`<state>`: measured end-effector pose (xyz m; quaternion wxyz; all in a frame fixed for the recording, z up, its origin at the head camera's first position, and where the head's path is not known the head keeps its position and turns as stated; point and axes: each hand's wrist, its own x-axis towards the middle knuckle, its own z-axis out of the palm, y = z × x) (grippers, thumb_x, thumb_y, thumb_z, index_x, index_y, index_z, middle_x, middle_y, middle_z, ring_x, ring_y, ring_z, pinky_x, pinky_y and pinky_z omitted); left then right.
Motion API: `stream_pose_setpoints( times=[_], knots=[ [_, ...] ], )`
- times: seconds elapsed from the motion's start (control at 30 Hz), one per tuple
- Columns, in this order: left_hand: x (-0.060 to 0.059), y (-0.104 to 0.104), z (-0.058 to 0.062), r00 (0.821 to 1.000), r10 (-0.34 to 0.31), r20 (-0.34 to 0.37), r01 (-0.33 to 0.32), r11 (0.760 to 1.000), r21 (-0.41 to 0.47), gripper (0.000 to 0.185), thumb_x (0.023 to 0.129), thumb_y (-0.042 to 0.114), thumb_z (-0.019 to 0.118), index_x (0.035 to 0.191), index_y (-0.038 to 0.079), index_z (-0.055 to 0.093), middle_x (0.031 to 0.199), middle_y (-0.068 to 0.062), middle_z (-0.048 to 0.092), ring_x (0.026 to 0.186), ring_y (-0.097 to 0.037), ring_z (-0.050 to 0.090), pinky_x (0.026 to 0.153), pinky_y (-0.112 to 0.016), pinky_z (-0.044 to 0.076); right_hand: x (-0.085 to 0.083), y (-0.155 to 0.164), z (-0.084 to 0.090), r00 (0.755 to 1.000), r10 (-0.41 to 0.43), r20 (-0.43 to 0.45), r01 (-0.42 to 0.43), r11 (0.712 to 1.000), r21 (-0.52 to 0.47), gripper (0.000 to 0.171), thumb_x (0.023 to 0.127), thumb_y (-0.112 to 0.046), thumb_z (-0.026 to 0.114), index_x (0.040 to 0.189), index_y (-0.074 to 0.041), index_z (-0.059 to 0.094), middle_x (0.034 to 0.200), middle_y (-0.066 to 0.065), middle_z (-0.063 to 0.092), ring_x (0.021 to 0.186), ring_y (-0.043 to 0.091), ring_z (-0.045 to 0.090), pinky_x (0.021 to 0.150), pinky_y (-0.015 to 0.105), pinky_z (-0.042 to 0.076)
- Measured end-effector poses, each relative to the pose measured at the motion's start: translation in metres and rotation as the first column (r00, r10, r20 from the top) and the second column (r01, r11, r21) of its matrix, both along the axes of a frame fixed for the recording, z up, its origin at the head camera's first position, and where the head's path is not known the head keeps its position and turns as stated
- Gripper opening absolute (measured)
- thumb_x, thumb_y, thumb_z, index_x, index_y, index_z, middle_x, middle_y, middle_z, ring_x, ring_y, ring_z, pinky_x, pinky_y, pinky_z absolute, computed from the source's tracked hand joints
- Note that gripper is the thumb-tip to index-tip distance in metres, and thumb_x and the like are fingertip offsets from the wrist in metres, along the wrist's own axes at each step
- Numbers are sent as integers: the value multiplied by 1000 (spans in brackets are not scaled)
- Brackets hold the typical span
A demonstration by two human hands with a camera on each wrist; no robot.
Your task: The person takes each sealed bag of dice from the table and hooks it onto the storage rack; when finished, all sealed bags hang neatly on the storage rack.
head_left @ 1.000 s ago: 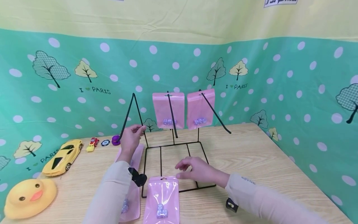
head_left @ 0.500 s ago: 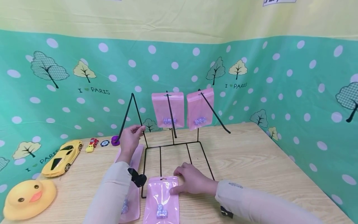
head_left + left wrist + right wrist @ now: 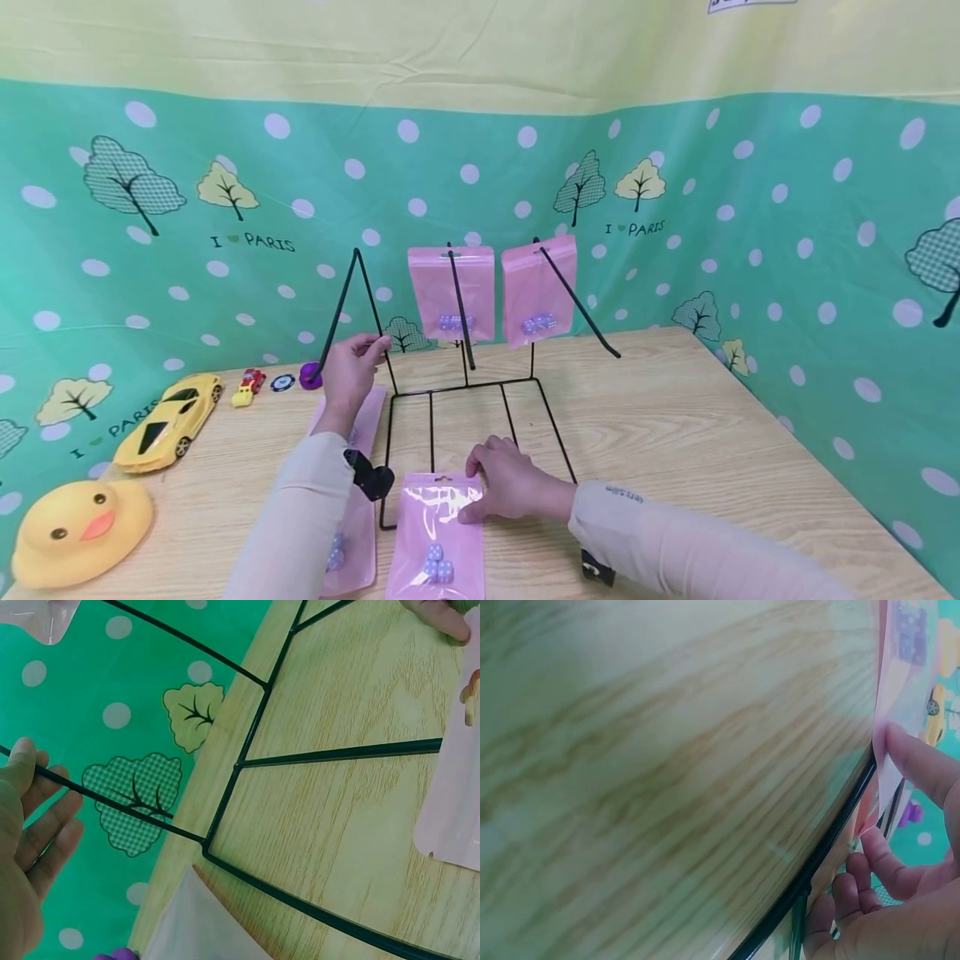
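My left hand (image 3: 351,377) pinches the left upright of a black wire display rack (image 3: 465,387); in the left wrist view, thumb and fingers lie on either side of the wire. My right hand (image 3: 513,482) pinches the right edge of a pink zip pouch (image 3: 420,533) near its top, the thumb on its front. Blue dotted dice (image 3: 437,570) show through the pouch, which overlaps the rack's front rail. Two similar pink pouches hang on the rack's middle hook (image 3: 435,283) and right hook. The left hook holds nothing.
More pink pouches (image 3: 358,546) lie under my left forearm. Along the left side of the wooden table (image 3: 645,425) are a yellow duck (image 3: 78,533), a yellow toy car (image 3: 168,423), a small red-and-yellow car (image 3: 248,387), a poker chip (image 3: 282,382) and a purple object (image 3: 311,376).
My right hand has moved down and left from above the rack base and taken the pouch's right edge. That pouch has shifted slightly right. My left hand keeps its place on the rack.
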<state>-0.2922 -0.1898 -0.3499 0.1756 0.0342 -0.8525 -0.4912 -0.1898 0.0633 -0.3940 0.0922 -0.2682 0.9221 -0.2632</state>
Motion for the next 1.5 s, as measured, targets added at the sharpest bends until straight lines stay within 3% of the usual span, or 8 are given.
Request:
stream_pose_setpoints(
  times=[0.3,0.47,0.8,0.93,1.13,1.3,1.5],
  knots=[
    [0,-2,-1,1000,12,-6,-12,1000,-12,32,103,27,63,120,2,73,113,-18,74,99,-34,73,83,-41,59,-1,-2,1,1000,2,-2,-2,1000,-4,52,70,-36,93,106,-11,64,97,-5,53,93,14,48,84,29,48],
    [-1,-1,-1,1000,16,-1,-16,1000,-12,33,103,29,63,121,2,73,113,-17,74,98,-32,73,82,-41,59,-3,-2,-1,1000,6,12,-5,1000,-19,49,70,-33,94,100,-12,63,94,-6,52,91,13,46,83,28,47],
    [-1,-1,0,1000,11,-9,-11,1000,-10,32,103,28,63,120,2,73,113,-18,74,98,-33,73,83,-42,59,-10,-2,-4,997,-21,76,28,995,-98,46,63,-28,98,85,-12,60,84,-3,50,82,14,42,69,26,41],
    [-2,0,0,1000,8,-16,-9,1000,-16,33,103,27,63,120,1,72,113,-19,74,99,-35,73,88,-45,57,-14,2,-5,996,13,90,1,989,-149,36,68,-23,95,83,-13,63,80,-3,50,76,11,43,65,24,39],
    [-2,1,0,1000,10,-27,-11,1000,-21,32,103,26,63,118,0,73,112,-19,74,98,-35,73,90,-46,56,-16,8,-3,985,54,164,-12,968,-250,10,86,-13,79,89,-10,71,76,-6,57,70,8,50,65,25,44],
    [0,1,0,1000,-4,-27,3,1000,-19,32,103,25,63,119,-2,72,113,-20,73,98,-35,73,85,-43,59,-17,14,-3,970,84,227,-5,944,-329,5,92,-11,75,95,-8,72,77,-5,62,71,9,54,66,24,46],
    [0,-1,0,1000,1,-23,-1,1000,-22,31,103,24,63,118,0,73,112,-19,74,95,-32,74,76,-30,59,-11,18,2,941,128,312,33,887,-461,7,95,-8,72,101,-4,70,75,1,69,66,19,66,55,23,50]
  ],
)
